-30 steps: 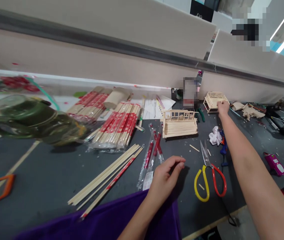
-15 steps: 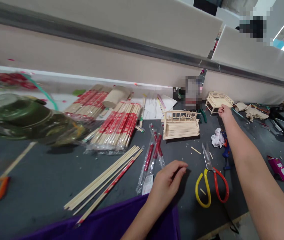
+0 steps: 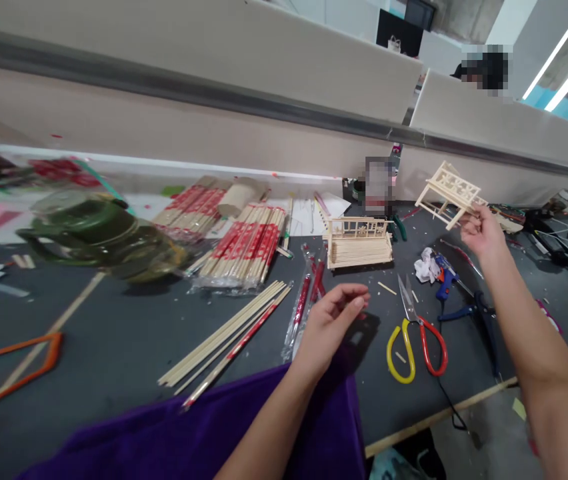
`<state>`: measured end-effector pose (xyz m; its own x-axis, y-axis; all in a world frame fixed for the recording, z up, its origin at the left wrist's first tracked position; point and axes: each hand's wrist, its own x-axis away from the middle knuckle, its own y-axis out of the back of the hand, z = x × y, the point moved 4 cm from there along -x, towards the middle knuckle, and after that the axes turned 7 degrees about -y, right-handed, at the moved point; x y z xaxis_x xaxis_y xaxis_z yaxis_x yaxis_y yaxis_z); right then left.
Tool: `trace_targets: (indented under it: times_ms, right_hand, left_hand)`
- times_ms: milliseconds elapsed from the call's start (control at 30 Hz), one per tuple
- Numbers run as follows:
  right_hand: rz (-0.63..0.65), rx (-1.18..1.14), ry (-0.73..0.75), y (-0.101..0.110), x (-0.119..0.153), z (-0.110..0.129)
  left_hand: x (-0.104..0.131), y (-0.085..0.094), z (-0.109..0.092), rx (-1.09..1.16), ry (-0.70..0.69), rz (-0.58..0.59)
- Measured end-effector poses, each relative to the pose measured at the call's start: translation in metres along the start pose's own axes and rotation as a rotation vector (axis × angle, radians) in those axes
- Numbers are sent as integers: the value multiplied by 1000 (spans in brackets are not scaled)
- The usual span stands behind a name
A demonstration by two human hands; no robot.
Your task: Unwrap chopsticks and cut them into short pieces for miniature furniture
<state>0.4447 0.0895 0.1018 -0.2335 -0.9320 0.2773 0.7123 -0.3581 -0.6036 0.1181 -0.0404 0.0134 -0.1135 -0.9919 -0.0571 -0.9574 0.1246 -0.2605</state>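
Stick bench (image 3: pixel 448 190), lt. tan, tilted

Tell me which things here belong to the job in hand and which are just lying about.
Likely part of the job:
small stick model, held in the right hand
second stick model
loose sticks
bagged sticks
open scissors
glue gun

Probably just lying about:
green pot
crumpled paper
orange frame

The picture's left edge cuts off the orange frame (image 3: pixel 54 352).
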Motion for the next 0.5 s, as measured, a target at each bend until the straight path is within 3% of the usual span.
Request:
trace_targets:
  times_ms: [133, 267, 367, 500]
  right_hand:
    - [194, -10, -104, -23, 78, -32]
    - [301, -70, -279, -41, 141, -90]
    - [359, -176, -419, -44, 174, -135]
    - [392, -297, -505, -42, 195, -178]
  left_hand:
    - [0, -29, -19, 384, 68, 87]
    - [12, -48, -39, 607, 69, 104]
    - [30, -44, -50, 674, 48, 55]
    - [54, -27, -58, 593, 15, -23]
